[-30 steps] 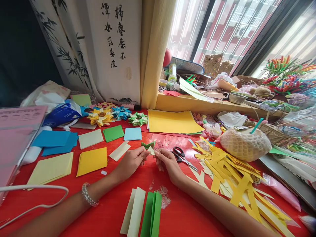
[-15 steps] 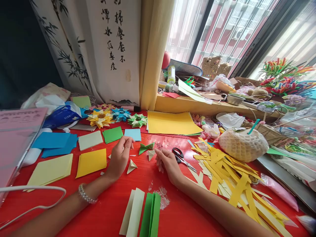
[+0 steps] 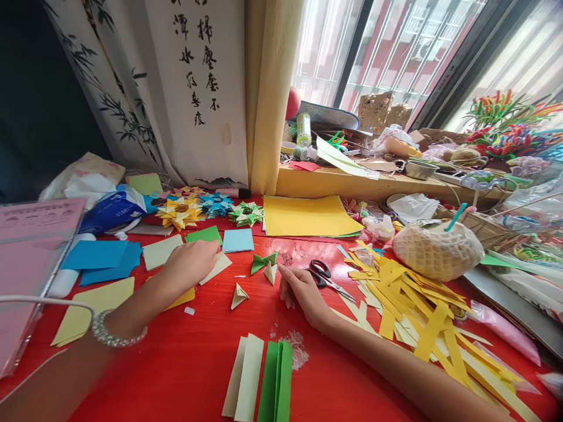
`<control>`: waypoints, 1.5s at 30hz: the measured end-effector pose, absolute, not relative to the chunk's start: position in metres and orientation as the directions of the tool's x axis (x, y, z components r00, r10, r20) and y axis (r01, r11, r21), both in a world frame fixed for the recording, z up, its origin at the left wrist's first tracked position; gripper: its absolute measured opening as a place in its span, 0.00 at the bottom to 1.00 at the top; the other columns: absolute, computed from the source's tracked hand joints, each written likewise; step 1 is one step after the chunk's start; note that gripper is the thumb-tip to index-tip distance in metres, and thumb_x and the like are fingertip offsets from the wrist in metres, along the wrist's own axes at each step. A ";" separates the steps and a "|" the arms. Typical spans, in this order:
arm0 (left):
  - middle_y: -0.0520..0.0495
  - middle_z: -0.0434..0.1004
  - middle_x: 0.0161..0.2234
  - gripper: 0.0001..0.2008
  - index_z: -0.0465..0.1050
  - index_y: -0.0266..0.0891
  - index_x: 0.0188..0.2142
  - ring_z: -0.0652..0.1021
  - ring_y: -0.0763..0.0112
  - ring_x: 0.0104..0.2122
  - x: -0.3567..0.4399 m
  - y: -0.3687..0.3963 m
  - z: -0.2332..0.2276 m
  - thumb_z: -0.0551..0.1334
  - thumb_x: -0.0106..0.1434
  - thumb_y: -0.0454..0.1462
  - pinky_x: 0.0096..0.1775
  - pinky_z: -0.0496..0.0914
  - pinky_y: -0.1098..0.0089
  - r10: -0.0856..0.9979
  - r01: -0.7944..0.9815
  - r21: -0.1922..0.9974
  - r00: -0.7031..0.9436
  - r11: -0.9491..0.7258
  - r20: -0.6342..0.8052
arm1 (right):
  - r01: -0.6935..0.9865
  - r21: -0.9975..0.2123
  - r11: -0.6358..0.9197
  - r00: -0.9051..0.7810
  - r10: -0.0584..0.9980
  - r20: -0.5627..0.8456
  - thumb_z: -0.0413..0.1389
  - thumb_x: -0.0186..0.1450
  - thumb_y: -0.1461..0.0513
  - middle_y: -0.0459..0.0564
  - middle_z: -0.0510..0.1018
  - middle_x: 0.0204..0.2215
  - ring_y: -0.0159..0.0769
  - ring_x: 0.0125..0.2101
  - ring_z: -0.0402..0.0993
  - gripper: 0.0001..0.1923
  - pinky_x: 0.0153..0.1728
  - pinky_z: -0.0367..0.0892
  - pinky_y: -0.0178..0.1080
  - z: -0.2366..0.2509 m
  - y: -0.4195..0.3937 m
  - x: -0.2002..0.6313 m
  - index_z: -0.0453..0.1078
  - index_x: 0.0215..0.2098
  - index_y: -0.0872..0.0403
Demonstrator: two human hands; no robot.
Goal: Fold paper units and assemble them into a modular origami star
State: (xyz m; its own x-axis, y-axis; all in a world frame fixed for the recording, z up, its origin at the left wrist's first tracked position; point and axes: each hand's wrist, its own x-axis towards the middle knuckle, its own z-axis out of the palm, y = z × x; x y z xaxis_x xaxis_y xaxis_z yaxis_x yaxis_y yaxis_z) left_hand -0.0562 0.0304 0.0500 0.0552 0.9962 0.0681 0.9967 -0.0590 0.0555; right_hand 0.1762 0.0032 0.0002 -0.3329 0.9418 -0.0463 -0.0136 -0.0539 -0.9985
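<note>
My left hand (image 3: 192,261) reaches over the paper stacks, its fingertips at the green paper squares (image 3: 203,234). Most of its fingers are hidden behind the back of the hand. A cream paper piece (image 3: 216,268) sticks out beside it. My right hand (image 3: 303,293) rests on the red table, fingers loosely curled and thumb apart, with nothing visible in them. Near its thumb lie a cream folded triangle (image 3: 270,273) and a green folded piece (image 3: 263,262). Another cream triangle (image 3: 238,296) lies between the hands. Black-handled scissors (image 3: 328,278) are just beyond my right hand.
Cream folded strips (image 3: 245,375) and green folded strips (image 3: 276,378) lie in front. Blue paper squares (image 3: 99,258) are at left, a pile of yellow strips (image 3: 422,305) at right. Paper stars (image 3: 180,212) and yellow sheets (image 3: 310,215) line the back. A net-wrapped coconut (image 3: 435,251) stands right.
My left hand has moved left and opened away from the middle to the green squares, uncovering a cream paper piece. My right hand has stayed nearly in place. The view has shifted slightly.
</note>
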 end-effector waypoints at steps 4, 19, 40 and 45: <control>0.44 0.74 0.26 0.13 0.69 0.40 0.34 0.74 0.59 0.27 -0.037 0.018 0.061 0.46 0.61 0.38 0.25 0.59 0.69 0.961 0.992 0.060 0.088 -0.107 0.263 | -0.086 -0.995 -0.050 -0.397 0.918 -0.012 0.48 0.60 0.49 0.43 0.68 0.17 0.25 0.11 0.61 0.18 0.13 0.56 0.30 0.002 0.001 0.176 0.64 0.24 0.55; 0.53 0.73 0.27 0.12 0.64 0.42 0.30 0.72 0.72 0.26 0.023 -0.020 0.028 0.49 0.62 0.45 0.27 0.63 0.74 0.971 0.582 0.784 0.044 -0.214 0.233 | -0.078 -0.995 0.067 -0.345 0.934 0.090 0.49 0.61 0.53 0.47 0.73 0.30 0.34 0.33 0.66 0.15 0.34 0.62 0.34 -0.006 0.003 0.178 0.70 0.37 0.54; 0.45 0.69 0.29 0.06 0.66 0.36 0.32 0.72 0.68 0.31 0.010 -0.012 0.006 0.52 0.61 0.32 0.33 0.68 0.69 0.665 0.793 0.151 0.372 -0.591 0.647 | -0.384 -0.877 -0.290 -0.503 0.862 -0.065 0.54 0.58 0.56 0.51 0.76 0.32 0.35 0.33 0.71 0.15 0.35 0.65 0.37 0.001 0.002 0.177 0.70 0.40 0.56; 0.41 0.73 0.41 0.09 0.68 0.35 0.38 0.72 0.63 0.43 0.003 -0.009 0.009 0.52 0.60 0.29 0.45 0.67 0.62 0.431 0.668 -0.189 0.643 -0.719 0.633 | -0.365 -0.899 -0.243 -0.466 0.883 -0.050 0.52 0.60 0.56 0.47 0.75 0.31 0.33 0.30 0.69 0.11 0.32 0.64 0.35 -0.002 0.000 0.176 0.71 0.37 0.51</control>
State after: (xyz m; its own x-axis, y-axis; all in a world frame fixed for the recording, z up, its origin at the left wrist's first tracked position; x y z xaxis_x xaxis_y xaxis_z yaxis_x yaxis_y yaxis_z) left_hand 0.0031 -0.0092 0.0085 0.6431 0.4308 0.6331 0.6683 -0.7194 -0.1894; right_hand 0.1765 0.0001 -0.0024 -0.4661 0.8833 -0.0500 -0.3649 -0.2434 -0.8987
